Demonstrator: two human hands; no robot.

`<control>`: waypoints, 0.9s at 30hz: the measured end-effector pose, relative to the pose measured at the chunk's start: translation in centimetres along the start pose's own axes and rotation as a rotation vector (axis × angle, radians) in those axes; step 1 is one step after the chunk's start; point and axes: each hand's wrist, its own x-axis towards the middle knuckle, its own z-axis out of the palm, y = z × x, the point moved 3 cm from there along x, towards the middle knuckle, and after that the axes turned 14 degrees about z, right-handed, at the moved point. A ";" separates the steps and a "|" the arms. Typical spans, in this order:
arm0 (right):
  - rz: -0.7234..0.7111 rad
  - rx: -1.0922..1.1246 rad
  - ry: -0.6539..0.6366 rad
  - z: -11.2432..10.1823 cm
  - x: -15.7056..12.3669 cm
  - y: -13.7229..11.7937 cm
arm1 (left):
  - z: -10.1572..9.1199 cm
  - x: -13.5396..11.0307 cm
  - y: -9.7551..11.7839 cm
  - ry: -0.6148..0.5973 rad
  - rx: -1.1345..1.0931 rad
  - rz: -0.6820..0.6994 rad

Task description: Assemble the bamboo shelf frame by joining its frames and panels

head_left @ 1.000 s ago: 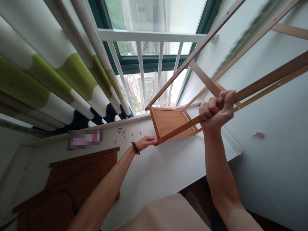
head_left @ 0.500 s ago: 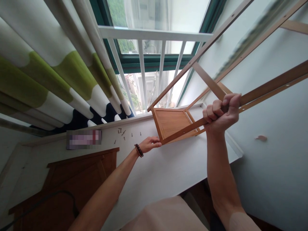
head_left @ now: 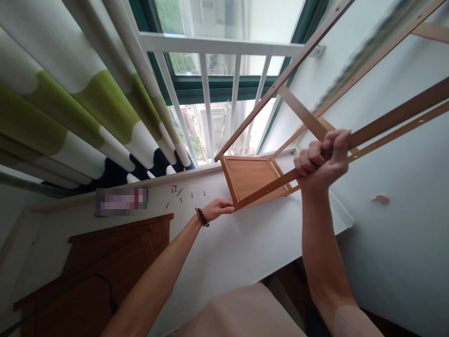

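A tall wooden shelf frame (head_left: 250, 178) stands tilted on the white window ledge (head_left: 224, 248), its long legs running up to the right past my head. My right hand (head_left: 321, 161) is closed in a fist round one of the front legs. My left hand (head_left: 219, 207), with a bead bracelet on the wrist, grips the frame's lower left corner where it rests on the ledge. Several small screws (head_left: 180, 193) lie scattered on the ledge just left of the frame.
A brown wooden panel (head_left: 105, 267) lies flat on the ledge's left part, with a black cable across it. Green, white and dark curtains (head_left: 80, 107) hang at left. White window bars (head_left: 210, 103) stand behind the frame. A white wall (head_left: 396, 224) is at right.
The frame and both hands have shifted slightly right and up on the ledge; both grips are unchanged.
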 end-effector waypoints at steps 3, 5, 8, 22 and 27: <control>0.018 -0.026 -0.019 0.5 0.3 0.1 | 0.1 0.0 0.0 -0.021 0.026 0.004; 0.027 -0.035 -0.023 0.8 0.5 0.3 | 0.1 -0.1 0.1 -0.034 0.038 0.002; 0.032 -0.032 -0.032 0.9 0.9 0.5 | 0.1 -0.1 0.2 -0.026 0.059 0.009; 0.027 -0.001 -0.054 0.8 1.6 0.8 | 0.8 -2.4 1.5 0.193 0.334 -0.048; 0.018 0.001 -0.041 0.6 1.3 1.0 | 0.9 -4.1 1.7 0.460 0.366 -0.053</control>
